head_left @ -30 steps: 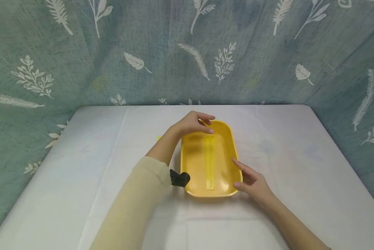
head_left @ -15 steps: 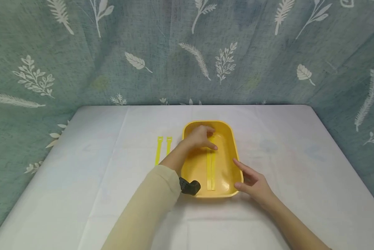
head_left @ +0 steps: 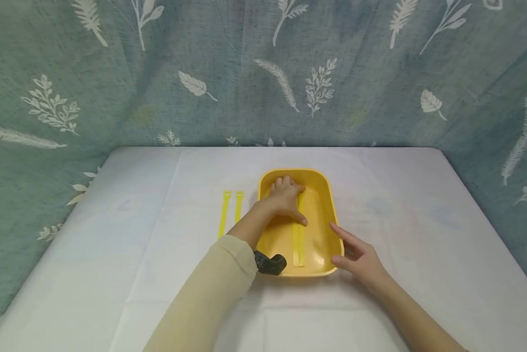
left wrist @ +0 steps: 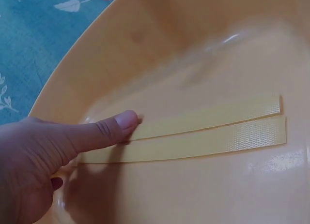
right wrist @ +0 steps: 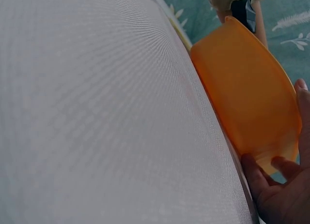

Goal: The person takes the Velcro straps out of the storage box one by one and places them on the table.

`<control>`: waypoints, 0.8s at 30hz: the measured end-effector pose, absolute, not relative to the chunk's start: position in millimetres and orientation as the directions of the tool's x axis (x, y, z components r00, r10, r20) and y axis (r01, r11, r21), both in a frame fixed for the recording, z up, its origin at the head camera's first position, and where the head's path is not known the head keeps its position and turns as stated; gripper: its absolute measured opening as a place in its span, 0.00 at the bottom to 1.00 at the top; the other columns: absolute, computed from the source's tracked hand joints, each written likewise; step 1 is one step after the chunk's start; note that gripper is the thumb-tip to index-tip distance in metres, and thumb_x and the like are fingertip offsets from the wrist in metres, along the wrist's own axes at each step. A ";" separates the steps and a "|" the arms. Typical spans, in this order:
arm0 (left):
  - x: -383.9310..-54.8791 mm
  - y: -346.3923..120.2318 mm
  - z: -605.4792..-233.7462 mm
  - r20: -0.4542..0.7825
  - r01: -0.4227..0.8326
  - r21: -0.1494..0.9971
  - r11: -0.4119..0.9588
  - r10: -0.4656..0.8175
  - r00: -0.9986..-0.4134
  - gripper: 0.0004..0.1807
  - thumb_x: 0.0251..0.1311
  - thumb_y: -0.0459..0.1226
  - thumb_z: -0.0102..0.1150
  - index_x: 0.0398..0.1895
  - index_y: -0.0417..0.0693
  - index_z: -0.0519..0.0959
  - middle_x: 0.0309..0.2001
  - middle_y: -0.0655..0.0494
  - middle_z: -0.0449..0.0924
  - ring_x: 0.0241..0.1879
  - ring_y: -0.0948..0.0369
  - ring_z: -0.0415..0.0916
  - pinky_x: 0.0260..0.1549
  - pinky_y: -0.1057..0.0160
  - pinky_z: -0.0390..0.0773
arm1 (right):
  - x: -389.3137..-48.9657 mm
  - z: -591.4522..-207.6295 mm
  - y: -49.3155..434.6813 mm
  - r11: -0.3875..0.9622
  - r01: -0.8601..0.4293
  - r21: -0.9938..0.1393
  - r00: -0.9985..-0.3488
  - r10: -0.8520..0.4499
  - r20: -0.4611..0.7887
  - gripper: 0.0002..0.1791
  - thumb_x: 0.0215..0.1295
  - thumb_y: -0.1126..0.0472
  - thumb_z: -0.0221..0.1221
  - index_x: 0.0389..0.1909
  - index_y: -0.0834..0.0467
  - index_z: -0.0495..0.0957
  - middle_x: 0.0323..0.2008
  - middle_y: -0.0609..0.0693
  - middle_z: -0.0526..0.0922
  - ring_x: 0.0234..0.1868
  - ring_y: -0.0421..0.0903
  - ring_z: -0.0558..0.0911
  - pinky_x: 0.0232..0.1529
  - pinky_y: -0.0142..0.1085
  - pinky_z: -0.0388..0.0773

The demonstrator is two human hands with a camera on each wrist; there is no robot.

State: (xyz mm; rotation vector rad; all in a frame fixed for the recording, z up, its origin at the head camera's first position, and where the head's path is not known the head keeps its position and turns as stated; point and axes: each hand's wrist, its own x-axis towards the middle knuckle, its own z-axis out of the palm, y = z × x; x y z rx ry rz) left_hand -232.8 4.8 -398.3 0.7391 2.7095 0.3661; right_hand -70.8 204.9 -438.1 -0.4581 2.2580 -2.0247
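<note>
A shallow yellow tray (head_left: 320,215) sits on the table, and two flat yellow straps (left wrist: 208,146) lie side by side along its floor. My left hand (head_left: 285,198) reaches inside over the far end of the straps, fingers spread and thumb extended. In the left wrist view its thumb overlaps the straps; most of its other fingers are hidden there. My right hand (head_left: 358,259) rests at the tray's right side, thumb and fingertips at the rim. Seen from the right wrist, fingers of that hand touch the tray's orange-looking outer wall (right wrist: 252,93).
Left of the tray, two more yellow straps (head_left: 224,215) with slotted heads lie on the white tablecloth (head_left: 158,274), partly behind the left forearm. A black wrist device (head_left: 270,264) overlaps the tray's near left corner. A green leaf-patterned curtain (head_left: 228,73) hangs behind the table.
My left hand has moved from the tray's far left rim inward and down over the straps, uncovering the two straps on the cloth. My right hand has stayed at the rim.
</note>
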 end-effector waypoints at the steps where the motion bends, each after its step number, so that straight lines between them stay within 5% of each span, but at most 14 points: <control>1: -232.8 4.8 -398.6 -0.220 0.451 0.318 0.834 0.528 -0.820 0.55 0.32 0.59 0.76 0.68 0.54 0.65 0.49 0.52 0.59 0.48 0.54 0.53 0.49 0.58 0.56 | -70.9 -438.1 205.0 0.084 -0.174 -0.981 -0.952 -0.268 0.146 0.35 0.58 0.74 0.60 0.68 0.64 0.61 0.68 0.60 0.62 0.58 0.35 0.74 0.47 0.31 0.78; 12: -231.7 5.0 -399.1 -0.168 0.444 0.378 0.812 0.532 -0.830 0.40 0.36 0.56 0.76 0.58 0.59 0.75 0.45 0.54 0.60 0.46 0.55 0.54 0.46 0.59 0.54 | -70.4 -437.4 204.1 0.103 -0.178 -0.979 -0.956 -0.253 0.148 0.35 0.58 0.74 0.61 0.67 0.65 0.62 0.68 0.58 0.64 0.58 0.33 0.73 0.48 0.30 0.77; 19: -234.2 6.7 -400.0 -0.157 0.432 0.424 0.796 0.534 -0.831 0.32 0.44 0.51 0.74 0.56 0.58 0.77 0.47 0.51 0.64 0.50 0.53 0.56 0.50 0.58 0.59 | -70.0 -439.5 203.2 0.082 -0.169 -0.982 -0.958 -0.247 0.144 0.35 0.57 0.75 0.61 0.67 0.65 0.62 0.63 0.34 0.67 0.58 0.32 0.73 0.49 0.30 0.77; 24: -237.2 6.0 -399.0 -0.150 0.445 0.475 0.759 0.568 -0.809 0.27 0.49 0.45 0.71 0.55 0.54 0.78 0.51 0.50 0.71 0.53 0.52 0.61 0.54 0.59 0.64 | -69.4 -438.3 203.0 0.095 -0.164 -0.982 -0.959 -0.247 0.136 0.35 0.57 0.74 0.61 0.67 0.65 0.62 0.63 0.33 0.67 0.59 0.31 0.72 0.49 0.29 0.76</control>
